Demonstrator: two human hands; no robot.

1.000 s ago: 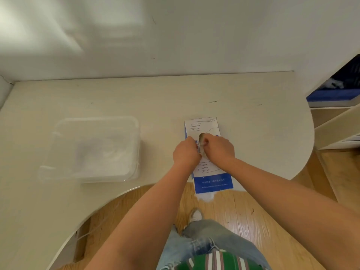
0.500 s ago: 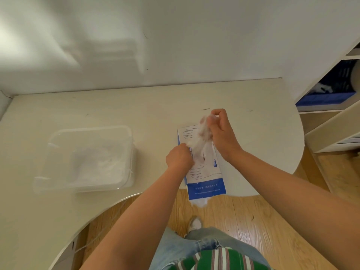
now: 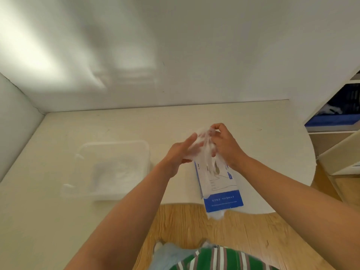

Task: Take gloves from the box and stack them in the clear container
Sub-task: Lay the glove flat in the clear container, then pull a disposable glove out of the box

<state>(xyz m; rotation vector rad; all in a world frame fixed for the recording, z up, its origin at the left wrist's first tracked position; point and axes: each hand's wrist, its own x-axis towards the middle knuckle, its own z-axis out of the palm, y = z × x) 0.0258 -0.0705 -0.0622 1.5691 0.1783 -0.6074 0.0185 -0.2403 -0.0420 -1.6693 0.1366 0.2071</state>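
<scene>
We hold the glove point(image 3: 202, 152), thin and clear, in the air between both hands, just above the far end of the box point(image 3: 220, 186). Its limp fingers trail down toward the box top. Our right hand point(image 3: 226, 147) has its fingertips point(image 3: 213, 128) curled and pinching the glove's upper end, so the film hangs full length instead of bunching. Our left hand point(image 3: 179, 154) lies against the glove from the left with fingers straight and close together, a flat backing to spread it on. We cannot tell whether the thumb clamps the lower edge. This looks like smoothing the glove out, so that it will lie flat when stacked.

The box lies flat on the table point(image 3: 194, 117), its blue near end jutting past the table's near edge, with a white wad showing there. It sits right in front of us, handy for both hands. The container point(image 3: 116, 143) stands well apart to the left, open, with a pale pile point(image 3: 115, 172) already inside. We judge the carry leftward comes next, and the loose film could fold on the way.
</scene>
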